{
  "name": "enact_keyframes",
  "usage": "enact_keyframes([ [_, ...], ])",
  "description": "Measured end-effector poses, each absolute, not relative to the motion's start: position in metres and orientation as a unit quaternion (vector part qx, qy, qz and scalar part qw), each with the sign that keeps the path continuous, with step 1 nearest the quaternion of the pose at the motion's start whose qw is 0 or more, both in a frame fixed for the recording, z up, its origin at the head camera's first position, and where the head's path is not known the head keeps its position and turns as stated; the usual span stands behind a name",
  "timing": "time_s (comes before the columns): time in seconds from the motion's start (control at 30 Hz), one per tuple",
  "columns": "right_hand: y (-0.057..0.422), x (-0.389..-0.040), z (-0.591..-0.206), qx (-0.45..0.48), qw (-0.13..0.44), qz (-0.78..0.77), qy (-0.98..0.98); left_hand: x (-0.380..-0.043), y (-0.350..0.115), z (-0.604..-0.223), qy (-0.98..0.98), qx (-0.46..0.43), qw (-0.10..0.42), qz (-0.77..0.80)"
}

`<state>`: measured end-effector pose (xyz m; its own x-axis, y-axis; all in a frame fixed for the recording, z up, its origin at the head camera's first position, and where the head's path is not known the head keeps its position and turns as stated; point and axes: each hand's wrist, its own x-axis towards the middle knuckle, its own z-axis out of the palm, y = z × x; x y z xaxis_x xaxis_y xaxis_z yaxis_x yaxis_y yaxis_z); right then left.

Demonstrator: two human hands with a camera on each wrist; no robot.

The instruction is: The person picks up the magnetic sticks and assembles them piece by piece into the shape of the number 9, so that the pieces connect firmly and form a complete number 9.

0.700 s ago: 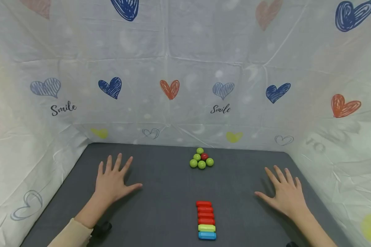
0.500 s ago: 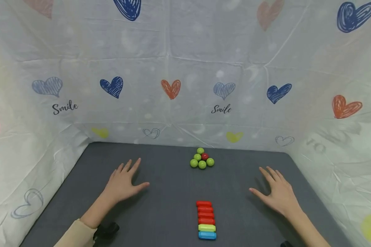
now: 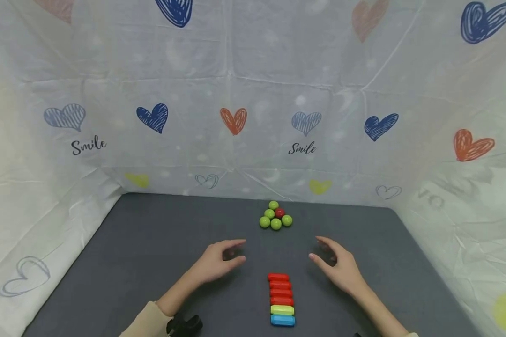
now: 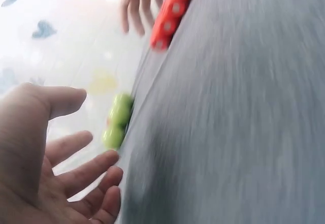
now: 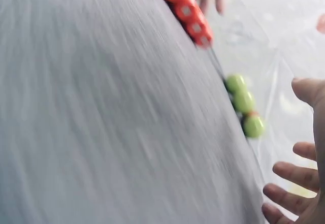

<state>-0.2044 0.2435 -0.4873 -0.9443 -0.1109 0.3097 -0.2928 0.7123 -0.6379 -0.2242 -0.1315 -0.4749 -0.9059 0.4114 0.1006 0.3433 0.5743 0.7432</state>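
Note:
My left hand (image 3: 217,261) hovers over the dark table, left of a column of short faceted bars, its fingers relaxed and thumb apart, holding nothing. Opposite it, my right hand (image 3: 338,266) is held with loosely bent fingers, also with nothing in it. Between and just below them lie several red bars (image 3: 280,293), then a yellow-green bar (image 3: 282,310) and a blue bar (image 3: 283,320) nearest me. Pale square marks show on the red bars' ends (image 4: 167,27) in the left wrist view. Farther back sit several green balls (image 3: 276,224) with one red ball (image 3: 279,213) among them.
The dark grey table (image 3: 152,224) ends at a white sheet (image 3: 261,103) printed with hearts, which also hangs along both sides. A black wrist strap (image 3: 184,325) shows by the left sleeve (image 3: 149,320).
Both hands have moved inward toward the bars, left hand to the right and right hand to the left. Their spread fingers have relaxed and bent somewhat. Bars and balls stay put.

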Motion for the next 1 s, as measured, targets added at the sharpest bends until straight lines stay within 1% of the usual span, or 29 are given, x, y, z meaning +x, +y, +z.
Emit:
enact_keyframes([
  [0.07,0.233,-0.205,-0.489,0.119,0.116,0.391,-0.905,-0.226,-0.119,-0.477,0.879,0.233,0.060,0.412],
  [0.17,0.221,-0.204,-0.492,0.126,0.076,0.431,-0.890,-0.228,-0.103,-0.480,0.869,0.254,0.080,0.418],
  [0.3,0.212,-0.199,-0.496,0.137,0.024,0.464,-0.875,-0.230,-0.085,-0.485,0.853,0.268,0.089,0.439],
  [0.47,0.210,-0.194,-0.503,0.191,-0.007,0.472,-0.860,-0.232,-0.074,-0.493,0.837,0.288,0.090,0.456],
  [0.6,0.212,-0.193,-0.507,0.241,-0.006,0.471,-0.849,-0.231,-0.072,-0.499,0.835,0.296,0.086,0.455],
  [0.7,0.214,-0.192,-0.510,0.270,0.009,0.455,-0.848,-0.230,-0.072,-0.503,0.837,0.302,0.081,0.449],
  [0.83,0.215,-0.193,-0.510,0.288,0.029,0.436,-0.852,-0.230,-0.070,-0.504,0.840,0.312,0.071,0.437],
  [1.0,0.213,-0.197,-0.510,0.310,0.038,0.435,-0.844,-0.229,-0.072,-0.502,0.841,0.327,0.064,0.426],
])
